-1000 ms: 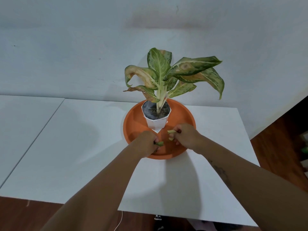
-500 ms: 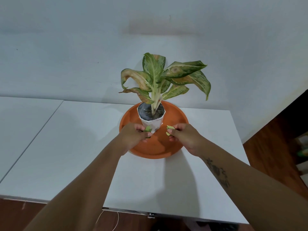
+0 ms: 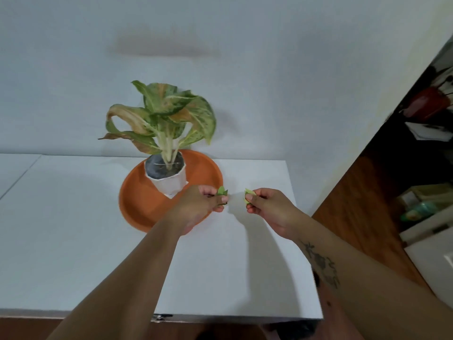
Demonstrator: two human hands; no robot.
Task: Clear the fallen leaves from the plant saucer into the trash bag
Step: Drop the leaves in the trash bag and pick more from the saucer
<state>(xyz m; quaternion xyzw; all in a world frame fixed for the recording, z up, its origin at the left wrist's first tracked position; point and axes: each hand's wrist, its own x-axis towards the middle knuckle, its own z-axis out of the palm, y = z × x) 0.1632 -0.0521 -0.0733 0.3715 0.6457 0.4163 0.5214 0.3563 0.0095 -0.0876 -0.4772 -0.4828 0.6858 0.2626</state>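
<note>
The left hand [image 3: 196, 209] pinches green leaves [image 3: 222, 191] with tips pointing up; the right hand [image 3: 269, 209] pinches pale leaves [image 3: 248, 195] pointing left, beside the saucer [image 3: 137, 207].

We see round terracotta-orange plastic saucer [image 3: 137, 212] on white table [image 3: 73, 229]. Faceted white pot [image 3: 171, 185], dark grey soil. Potted plant's broad leaves [image 3: 169, 114] green, cream-speckled, browned at 9 o'clock. Small green leaf scraps [image 3: 221, 191], paler yellow-green scraps [image 3: 248, 192] at 3 o'clock.
</note>
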